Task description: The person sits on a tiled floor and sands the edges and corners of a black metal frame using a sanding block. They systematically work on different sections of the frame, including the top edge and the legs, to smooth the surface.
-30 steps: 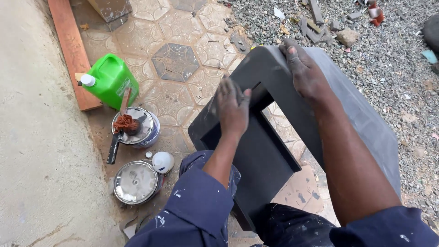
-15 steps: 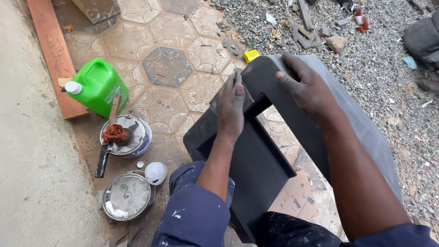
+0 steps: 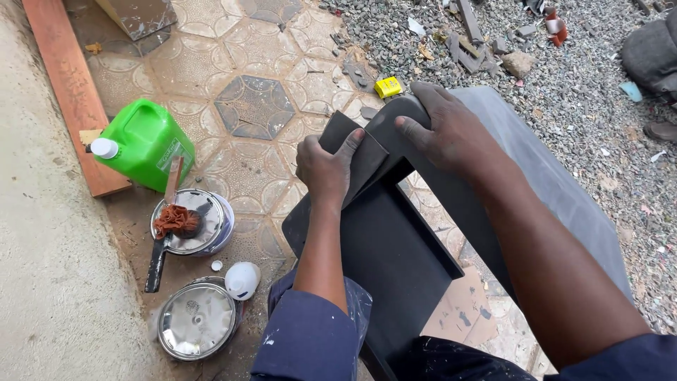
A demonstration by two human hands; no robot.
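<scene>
Left hand (image 3: 326, 169) with sandpaper sheet (image 3: 363, 156) on black panel (image 3: 395, 247)

Dark sanding sheet (image 3: 356, 159) flat against a matte black moulded panel (image 3: 395, 247), tilted upright.
</scene>
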